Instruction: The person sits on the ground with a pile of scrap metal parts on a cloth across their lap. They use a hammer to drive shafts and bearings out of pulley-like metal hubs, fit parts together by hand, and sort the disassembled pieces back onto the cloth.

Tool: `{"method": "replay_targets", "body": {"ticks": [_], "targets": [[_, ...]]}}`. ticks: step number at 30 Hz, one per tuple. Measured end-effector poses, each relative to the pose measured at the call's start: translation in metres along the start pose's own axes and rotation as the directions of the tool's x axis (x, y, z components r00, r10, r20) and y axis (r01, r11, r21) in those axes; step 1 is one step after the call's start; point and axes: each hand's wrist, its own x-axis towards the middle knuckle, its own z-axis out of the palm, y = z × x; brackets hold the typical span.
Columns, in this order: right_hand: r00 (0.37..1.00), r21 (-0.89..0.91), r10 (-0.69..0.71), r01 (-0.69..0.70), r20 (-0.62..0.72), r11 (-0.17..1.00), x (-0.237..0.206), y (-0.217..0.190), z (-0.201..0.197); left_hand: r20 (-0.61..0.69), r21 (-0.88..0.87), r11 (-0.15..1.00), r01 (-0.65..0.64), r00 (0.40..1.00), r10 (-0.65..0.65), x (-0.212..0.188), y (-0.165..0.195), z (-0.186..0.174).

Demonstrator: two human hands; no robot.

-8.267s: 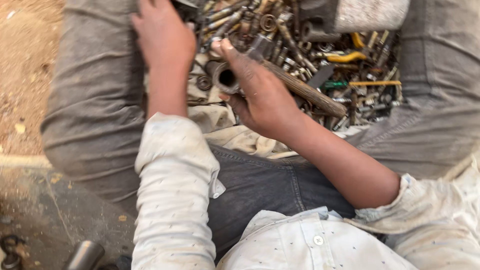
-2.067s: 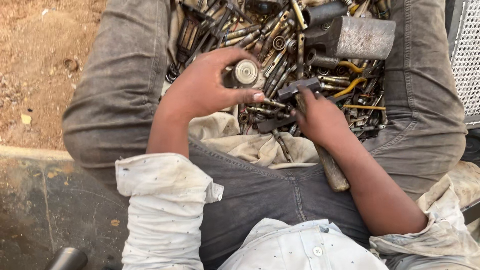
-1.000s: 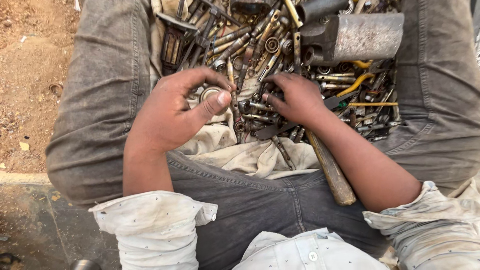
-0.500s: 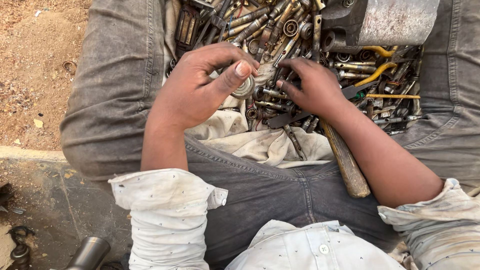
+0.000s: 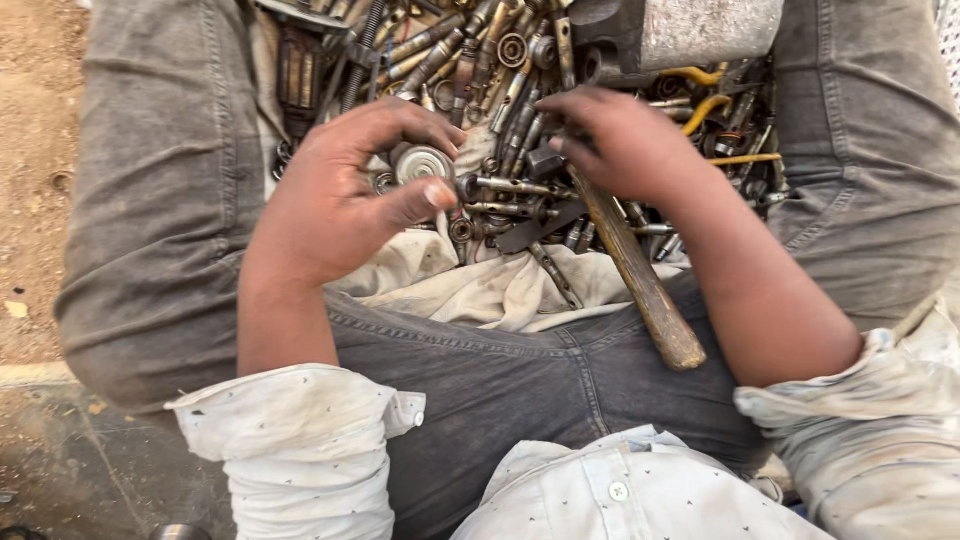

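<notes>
Sitting with the legs spread, the person has a heap of rusty bolts and metal parts (image 5: 520, 120) lying on a dirty white cloth (image 5: 500, 290) between the thighs. The left hand (image 5: 340, 195) is closed around a small round metal part (image 5: 422, 163), a disc with a shiny grey face; the thumb presses it from below and the curled fingers hold it from above, just over the near edge of the heap. The right hand (image 5: 620, 140) lies palm down on the heap, the fingers bent among the bolts, and a wooden hammer handle (image 5: 635, 270) comes out from under it and points toward the person's lap. Whether this hand really grips the handle or only rests on it, I cannot tell. A grey metal block (image 5: 690, 30) stands at the far side of the heap, near the right hand. Both sleeves of the white dotted shirt (image 5: 300, 450) are rolled up. Sandy ground (image 5: 40, 120) shows on the left.
</notes>
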Motion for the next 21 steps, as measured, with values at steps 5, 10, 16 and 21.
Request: {"method": "replay_targets", "body": {"ticks": [5, 10, 16, 21], "targets": [[0.990, -0.137, -0.002, 0.021, 0.140, 0.990, 0.003, -0.011, 0.020, -0.025, -0.106, 0.994, 0.022, 0.999, -0.024, -0.001, 0.002, 0.001], [0.981, -0.136, 0.013, 0.014, 0.193, 0.991, 0.006, -0.009, 0.004, -0.040, -0.090, 0.996, -0.020, 0.999, 0.016, -0.003, 0.005, 0.000], [0.913, -0.155, -0.050, 0.123, 0.405, 0.980, 0.011, -0.034, 0.015, -0.064, -0.064, 0.998, 0.029, 0.997, -0.033, -0.008, 0.012, -0.007], [0.835, -0.387, -0.041, 0.298, 0.549, 0.873, 0.001, -0.072, 0.062, 0.015, 0.226, 0.966, 0.129, 0.991, -0.136, -0.014, 0.019, -0.015]]}}
